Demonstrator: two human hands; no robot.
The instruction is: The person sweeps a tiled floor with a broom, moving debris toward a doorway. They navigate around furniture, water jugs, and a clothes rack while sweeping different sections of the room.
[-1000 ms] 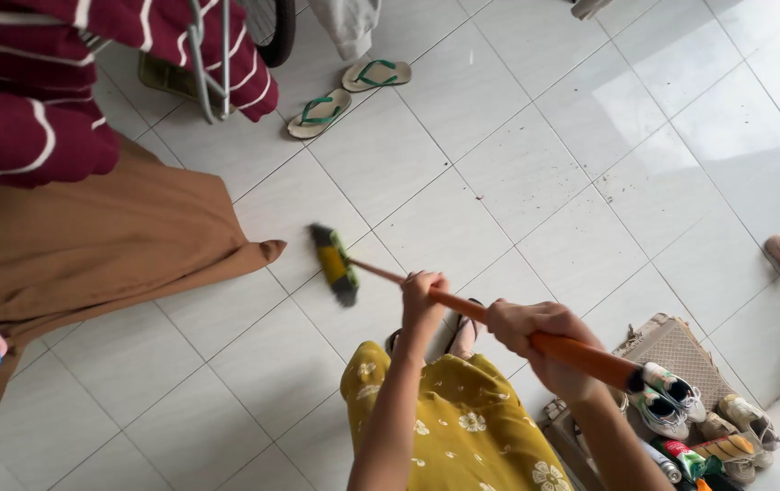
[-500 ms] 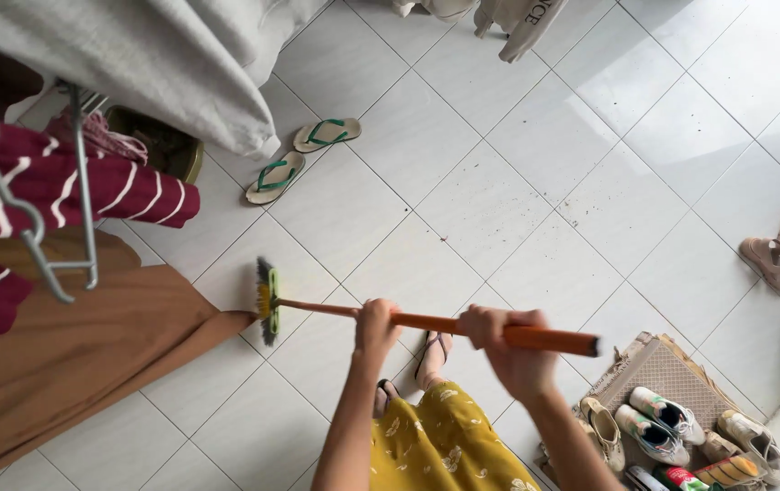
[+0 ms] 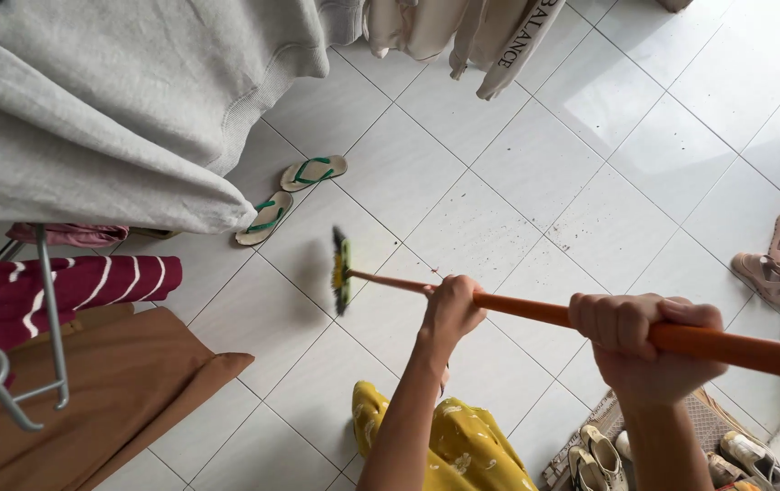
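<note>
Both hands grip the orange broom handle [image 3: 535, 312] — the left hand [image 3: 452, 307] is wrapped around it lower down, nearer the head, and the right hand [image 3: 642, 344] is fisted around it higher up. The green and yellow broom head [image 3: 342, 270] rests on the white tiled floor [image 3: 535, 164], near a pair of green-strapped flip-flops [image 3: 288, 195]. A grey sweatshirt [image 3: 117, 109] hangs at upper left — pink sandals [image 3: 779, 259] lie at right.
</note>
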